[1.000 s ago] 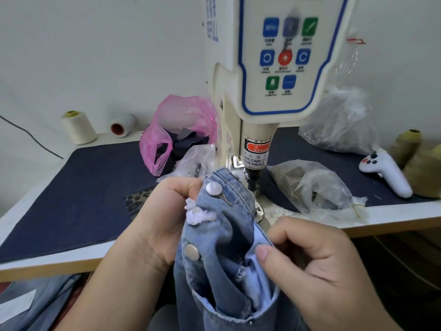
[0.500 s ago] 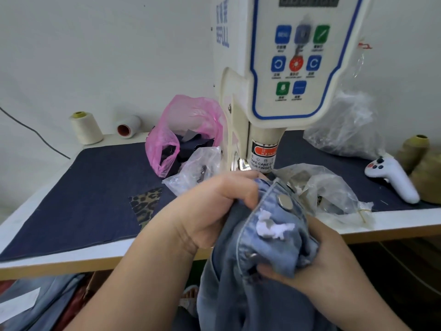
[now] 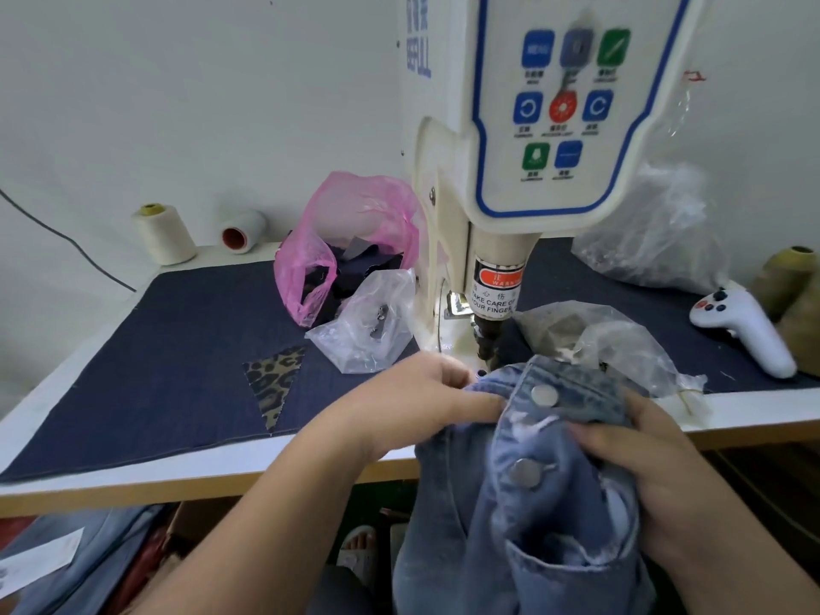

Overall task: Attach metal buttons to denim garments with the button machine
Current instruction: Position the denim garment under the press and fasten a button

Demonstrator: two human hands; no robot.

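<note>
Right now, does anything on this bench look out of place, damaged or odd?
Only small things: a white game-style controller lies on the dark mat among sewing supplies, and a leopard-print patch interrupts the mat's blue. The denim garment has frayed white spots, possibly deliberate.

Denim garment (image 3: 546, 472) now lower, second button (image 3: 526, 473) exposed.

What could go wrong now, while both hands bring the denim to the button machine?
1. The left hand grips the denim close under the machine head, whose label warns about fingers; a press now might pinch them.
2. The denim is bunched, so a button might go through extra layers.
3. The plastic bag lies against the denim and might get caught.
</note>
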